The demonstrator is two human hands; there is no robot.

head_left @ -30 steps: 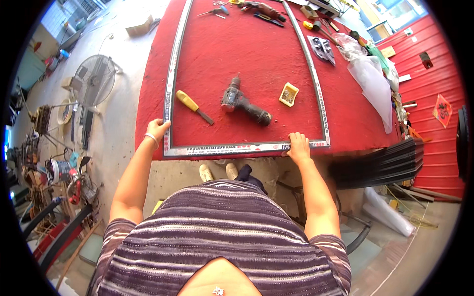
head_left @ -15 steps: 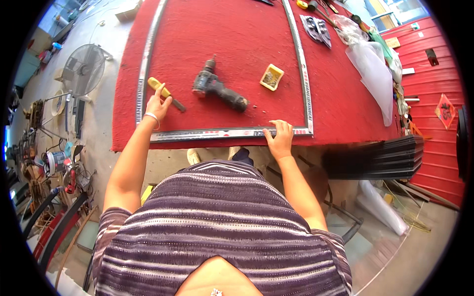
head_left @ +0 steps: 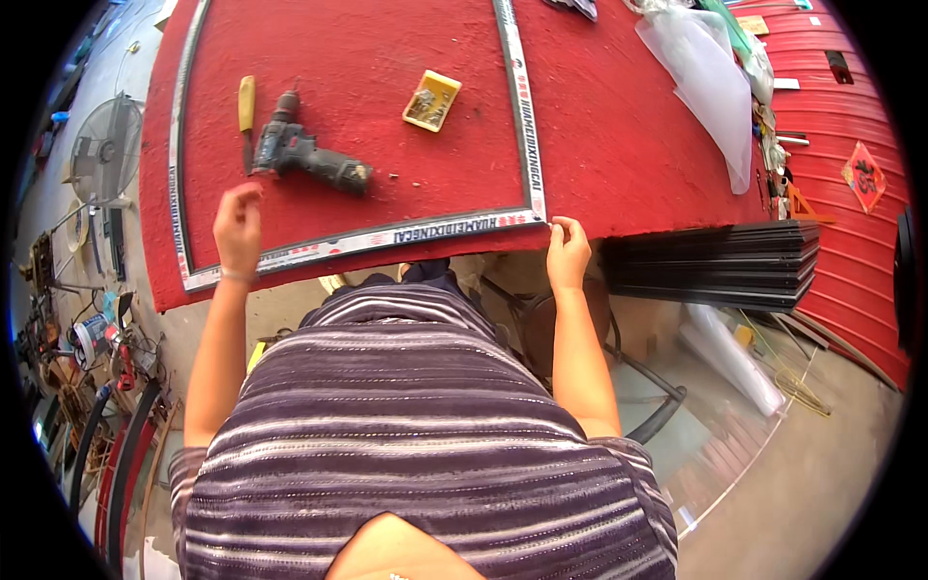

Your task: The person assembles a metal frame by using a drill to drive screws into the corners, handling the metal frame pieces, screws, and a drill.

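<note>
hands (head_left: 238, 232) by frame (head_left: 406, 235) on red table (head_left: 619, 145)

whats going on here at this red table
A person stands at the red-covered table, where a rectangular frame lies flat. The right hand is at the frame's near right corner; the left hand is over the near bar, nothing visibly held. Inside the frame lie a dark power drill, a yellow-handled tool and a yellow tray of small parts.

Fan (head_left: 104, 150): round, caged, at far left.
Plastic sheet (head_left: 704, 101): whitish, translucent, upper right.
Black strips (head_left: 710, 266): long, stacked together.
Plastic roll (head_left: 737, 362): lying on the floor (head_left: 812, 464).
Red wall (head_left: 841, 280): ridged, bearing a diamond-shaped sign (head_left: 863, 178).
</note>
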